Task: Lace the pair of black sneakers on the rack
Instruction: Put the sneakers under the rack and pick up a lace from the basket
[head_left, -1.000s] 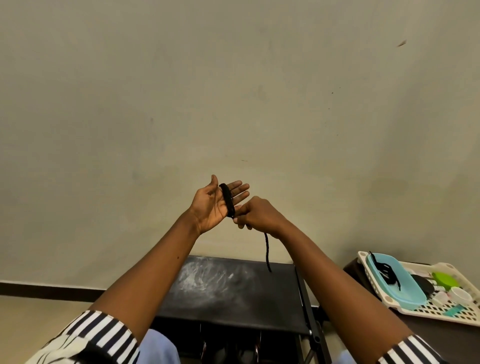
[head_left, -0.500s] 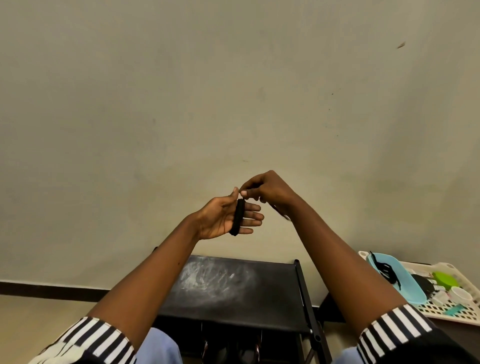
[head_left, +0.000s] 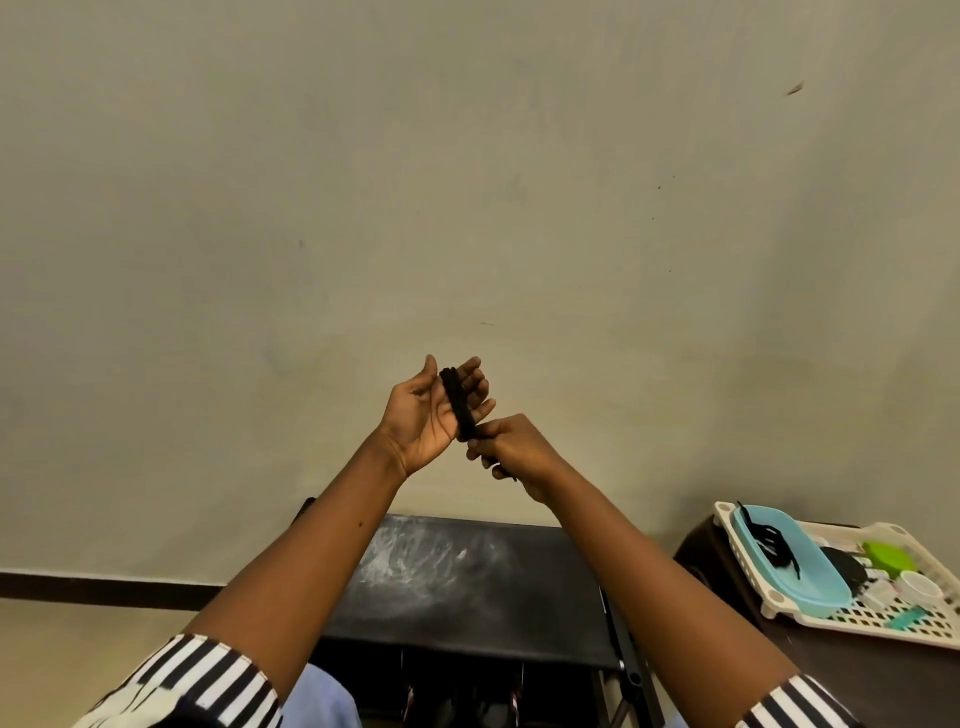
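A black shoelace (head_left: 458, 402) is wound in a tight coil around the straight fingers of my left hand (head_left: 418, 423), which is raised palm towards me in front of the wall. My right hand (head_left: 517, 449) pinches the lace at the lower end of the coil, touching the left hand's little-finger side. Below my arms stands the black rack (head_left: 467, 571) with a dusty top. Dark shoes (head_left: 457, 706) sit under the top shelf, mostly hidden. A second black lace (head_left: 774, 545) lies in a light blue tub (head_left: 815, 587) at the right.
The blue tub sits in a white lattice basket (head_left: 883, 621) with a green lid (head_left: 889, 556) and small white cups, on a dark side table (head_left: 857, 675) right of the rack. A plain beige wall fills the view ahead.
My right hand dropped from above the left fingertips to below the coil, carrying the lace round. My left hand tilted back upright. The hanging tail seen a second ago is gone.
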